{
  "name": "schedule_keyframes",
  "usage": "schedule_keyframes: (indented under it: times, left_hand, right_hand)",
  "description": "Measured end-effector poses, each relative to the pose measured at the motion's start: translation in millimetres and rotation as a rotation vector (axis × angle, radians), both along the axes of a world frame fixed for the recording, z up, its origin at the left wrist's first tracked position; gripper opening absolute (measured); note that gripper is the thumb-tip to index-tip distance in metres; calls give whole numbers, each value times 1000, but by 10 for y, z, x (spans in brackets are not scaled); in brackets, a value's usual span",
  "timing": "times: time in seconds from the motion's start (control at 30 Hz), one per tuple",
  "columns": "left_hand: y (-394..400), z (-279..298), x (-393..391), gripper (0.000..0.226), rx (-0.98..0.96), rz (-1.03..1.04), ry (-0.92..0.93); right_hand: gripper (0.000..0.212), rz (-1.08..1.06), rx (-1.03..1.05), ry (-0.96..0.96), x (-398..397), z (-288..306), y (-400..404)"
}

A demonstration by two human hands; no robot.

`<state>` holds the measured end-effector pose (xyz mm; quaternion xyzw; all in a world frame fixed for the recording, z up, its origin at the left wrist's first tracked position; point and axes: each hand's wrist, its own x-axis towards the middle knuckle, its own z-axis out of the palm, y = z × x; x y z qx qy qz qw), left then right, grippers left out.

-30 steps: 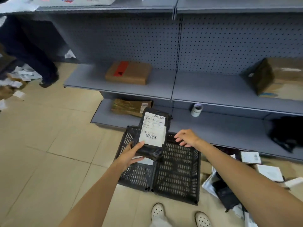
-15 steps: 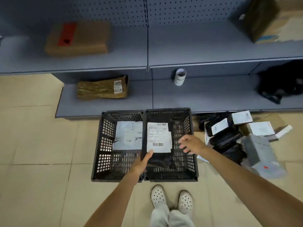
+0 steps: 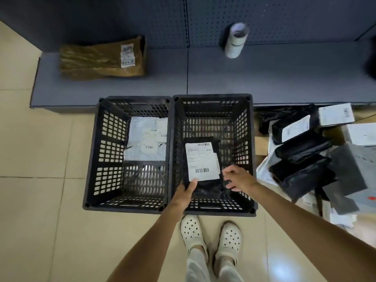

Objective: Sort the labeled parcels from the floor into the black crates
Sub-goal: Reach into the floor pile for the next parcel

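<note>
Two black crates stand side by side on the floor in front of my feet. My left hand (image 3: 186,192) grips the near left corner of a black parcel with a white label (image 3: 201,161), held inside the right crate (image 3: 247,143). My right hand (image 3: 237,178) hovers at the parcel's right edge with loosely curled fingers, and I cannot tell whether they touch it. The left crate (image 3: 107,143) holds white labeled parcels (image 3: 146,139). A pile of black and grey labeled parcels (image 3: 303,159) lies on the floor to the right.
A low grey shelf (image 3: 203,78) runs behind the crates, carrying a brown wrapped parcel (image 3: 101,58) and a roll of tape (image 3: 236,40). Tiled floor stretches to the left. My white shoes (image 3: 211,235) are just behind the crates.
The view has tilted down over the crates. My left hand has lowered the black parcel from above the crates into the right crate, and my right hand has stayed beside it.
</note>
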<state>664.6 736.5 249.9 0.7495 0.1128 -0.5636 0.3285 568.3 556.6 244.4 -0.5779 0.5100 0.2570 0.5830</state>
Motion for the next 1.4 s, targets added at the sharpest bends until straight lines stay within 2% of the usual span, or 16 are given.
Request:
schedule_keyframes:
  times: [0.37,0.77,0.97,1.07,1.2,1.4]
  left_hand:
    - [19,-1267,84,56,25,-173,-88]
    - [93,-2338,79,64,145,-117,-48]
    - [113,-2450,-71,59,219,-138,-95]
    - [127,-2473,-119,73,246,-161,-152]
    - [142,-2445,-134,84,232,-190,-178]
    - [21,-2190,5,78,124,-172,-210]
  right_hand:
    - [29,90,58,40,7,-1266,156]
    - [31,258,-98,31,64,-2064,183]
    - [29,279,-83,41,-140,-2271,294]
    - [29,294,-66,42,-193,-2267,344]
    - [30,279,-66,27,-186,-2194,335]
    - [26,277,-90,-20,-102,-1949,240]
